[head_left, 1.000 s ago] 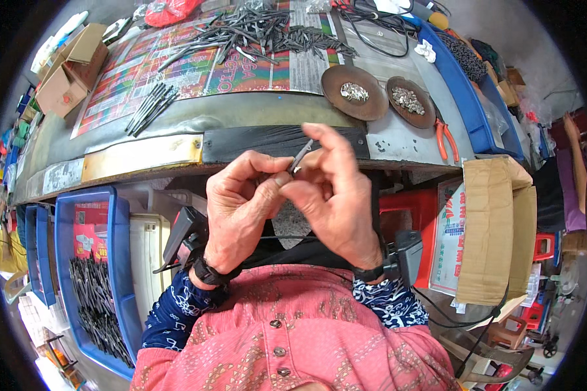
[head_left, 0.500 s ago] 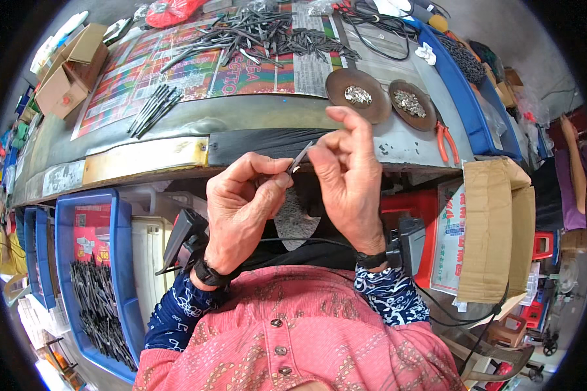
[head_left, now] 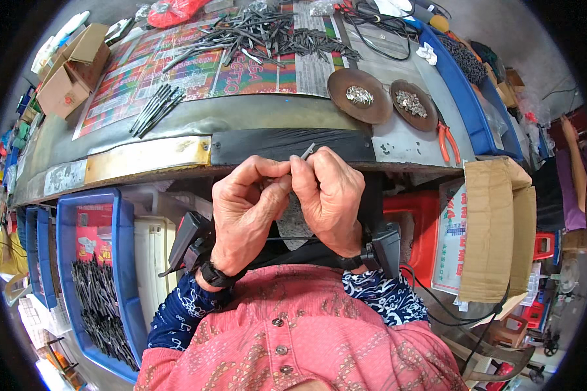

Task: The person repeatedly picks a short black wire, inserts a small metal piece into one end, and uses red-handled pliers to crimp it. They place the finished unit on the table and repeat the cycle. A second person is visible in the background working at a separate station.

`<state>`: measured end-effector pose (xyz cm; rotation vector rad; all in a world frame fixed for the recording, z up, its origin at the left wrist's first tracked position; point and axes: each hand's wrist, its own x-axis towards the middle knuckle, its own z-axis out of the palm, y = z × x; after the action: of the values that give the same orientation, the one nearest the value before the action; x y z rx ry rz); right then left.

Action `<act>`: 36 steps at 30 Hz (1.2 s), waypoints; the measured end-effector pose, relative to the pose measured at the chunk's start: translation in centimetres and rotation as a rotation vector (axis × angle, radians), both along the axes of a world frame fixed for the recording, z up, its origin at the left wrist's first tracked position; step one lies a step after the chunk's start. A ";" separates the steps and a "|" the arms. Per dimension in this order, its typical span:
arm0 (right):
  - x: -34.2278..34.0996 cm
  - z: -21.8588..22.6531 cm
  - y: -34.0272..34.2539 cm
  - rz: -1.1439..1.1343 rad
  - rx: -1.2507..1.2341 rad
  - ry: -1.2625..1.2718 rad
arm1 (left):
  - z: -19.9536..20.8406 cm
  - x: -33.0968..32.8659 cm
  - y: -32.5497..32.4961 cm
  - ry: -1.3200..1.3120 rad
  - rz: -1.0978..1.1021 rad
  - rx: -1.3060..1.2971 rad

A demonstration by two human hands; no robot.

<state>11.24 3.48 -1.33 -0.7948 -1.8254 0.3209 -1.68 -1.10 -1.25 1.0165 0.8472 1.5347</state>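
Your left hand [head_left: 249,205] and right hand [head_left: 330,201] meet fingertip to fingertip, each closed in a tight pinch on a slim grey piece [head_left: 308,152] whose tip slants up past your fingers; they hide its lower part. The pinch sits in front of your chest, just short of the front edge of the workbench [head_left: 274,112]. On the bench before you, a small bundle of dark strips [head_left: 157,111] lies to the left, a larger heap of dark pieces [head_left: 261,36] farther back. To the right, two brown dishes [head_left: 376,112] hold small silvery bits, beside red-handled pliers [head_left: 444,143]. At your left, a blue bin [head_left: 125,267] carries more dark strips; at your right stands an open cardboard box [head_left: 489,234].
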 end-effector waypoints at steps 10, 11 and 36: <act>2.6 0.3 1.5 -0.072 -0.100 0.036 | 0.6 -2.3 1.2 0.663 0.250 0.238; 3.0 0.3 1.8 -0.097 -0.111 0.059 | 0.6 -3.1 1.4 0.819 0.296 0.299; 4.0 -0.6 2.8 -0.111 -0.181 0.063 | -0.6 -0.7 7.5 1.298 0.213 0.622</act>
<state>15.23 6.27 -1.89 -0.9964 -1.7027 0.4388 -2.42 6.37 -1.88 2.5581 1.3744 1.1925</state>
